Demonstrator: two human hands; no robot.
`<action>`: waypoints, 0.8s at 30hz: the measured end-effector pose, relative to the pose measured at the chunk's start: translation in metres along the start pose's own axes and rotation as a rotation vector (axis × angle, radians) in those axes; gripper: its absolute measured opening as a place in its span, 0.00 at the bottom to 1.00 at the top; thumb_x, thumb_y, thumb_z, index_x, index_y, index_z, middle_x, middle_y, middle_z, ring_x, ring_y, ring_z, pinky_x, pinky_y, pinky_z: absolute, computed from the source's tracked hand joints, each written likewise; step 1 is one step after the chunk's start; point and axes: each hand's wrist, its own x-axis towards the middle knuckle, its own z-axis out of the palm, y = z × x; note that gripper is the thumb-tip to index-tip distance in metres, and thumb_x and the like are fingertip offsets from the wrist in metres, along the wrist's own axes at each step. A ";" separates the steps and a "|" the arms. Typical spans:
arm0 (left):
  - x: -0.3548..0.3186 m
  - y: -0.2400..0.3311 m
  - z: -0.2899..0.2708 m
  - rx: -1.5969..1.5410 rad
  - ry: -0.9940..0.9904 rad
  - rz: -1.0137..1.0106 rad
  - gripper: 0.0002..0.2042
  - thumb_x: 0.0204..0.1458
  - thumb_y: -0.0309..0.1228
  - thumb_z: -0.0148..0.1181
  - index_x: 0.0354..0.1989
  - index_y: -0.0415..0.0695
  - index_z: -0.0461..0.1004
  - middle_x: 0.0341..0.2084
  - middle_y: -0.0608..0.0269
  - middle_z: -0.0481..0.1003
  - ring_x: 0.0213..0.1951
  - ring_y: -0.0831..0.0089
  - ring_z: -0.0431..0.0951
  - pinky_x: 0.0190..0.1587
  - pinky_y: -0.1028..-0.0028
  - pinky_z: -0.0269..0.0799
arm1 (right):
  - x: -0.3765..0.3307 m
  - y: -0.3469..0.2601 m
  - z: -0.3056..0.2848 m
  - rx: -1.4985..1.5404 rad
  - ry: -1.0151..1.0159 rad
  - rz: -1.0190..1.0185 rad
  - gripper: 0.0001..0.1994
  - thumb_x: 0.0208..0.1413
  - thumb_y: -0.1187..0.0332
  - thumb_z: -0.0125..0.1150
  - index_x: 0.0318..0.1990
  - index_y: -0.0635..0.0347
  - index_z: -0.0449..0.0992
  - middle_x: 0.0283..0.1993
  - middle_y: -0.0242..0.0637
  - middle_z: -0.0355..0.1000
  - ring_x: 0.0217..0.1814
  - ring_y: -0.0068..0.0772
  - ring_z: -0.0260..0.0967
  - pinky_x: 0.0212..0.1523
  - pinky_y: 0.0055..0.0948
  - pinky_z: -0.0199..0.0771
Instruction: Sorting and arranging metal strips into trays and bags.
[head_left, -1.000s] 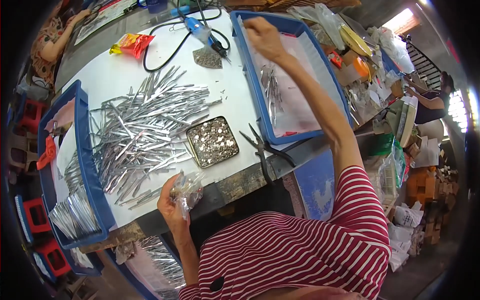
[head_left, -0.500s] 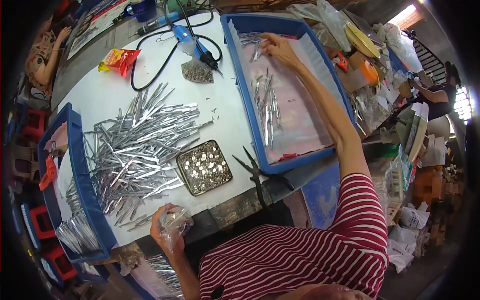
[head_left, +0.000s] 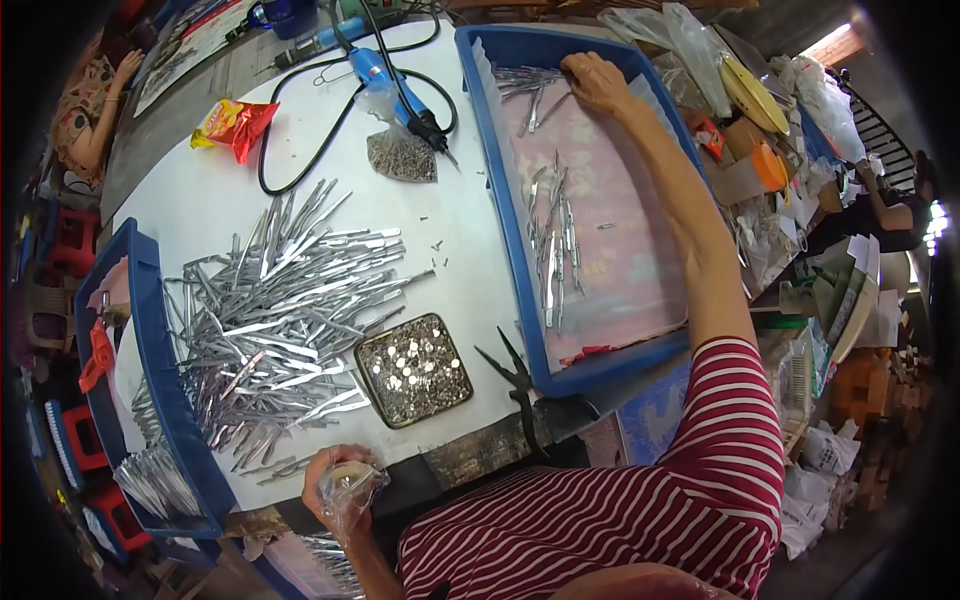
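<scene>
Now the right hand [head_left: 597, 82] is stretched far out to the top end of the right-hand blue tray [head_left: 520, 250], fingers curled down onto a small cluster of metal pieces [head_left: 528, 84] lying there. Whether it actually has one pinched is hard to say; the fingertips point down into the tray and hide the grip. That cluster sits just to the left of the fingers, touching them or very nearly. Further down the same tray lies a second group of pieces [head_left: 555, 240], their long axes running roughly along the tray's length, toward the person, well apart from the hand.

Meanwhile the left hand [head_left: 340, 485] is down at the near table edge, closed around a crumpled clear plastic bag [head_left: 352, 490], held up off the white table [head_left: 190, 215]. Just beyond it sprawls the big heap of metal pieces [head_left: 280, 320], fanned out with most long axes pointing away and to the right. A square tin of small parts [head_left: 414, 369] sits right of the heap, black pliers [head_left: 518, 385] beside that.

So the right hand is the one on the tray's pieces; the left is nearer the heap and busy with the bag.
</scene>
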 end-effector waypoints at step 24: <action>0.001 0.002 0.002 -0.092 0.007 -0.045 0.22 0.35 0.36 0.63 0.35 0.32 0.65 0.23 0.53 0.68 0.26 0.65 0.70 0.30 0.70 0.69 | 0.026 -0.018 -0.002 -0.297 -0.295 -0.103 0.06 0.37 0.73 0.50 0.26 0.63 0.68 0.26 0.45 0.68 0.28 0.43 0.68 0.27 0.36 0.68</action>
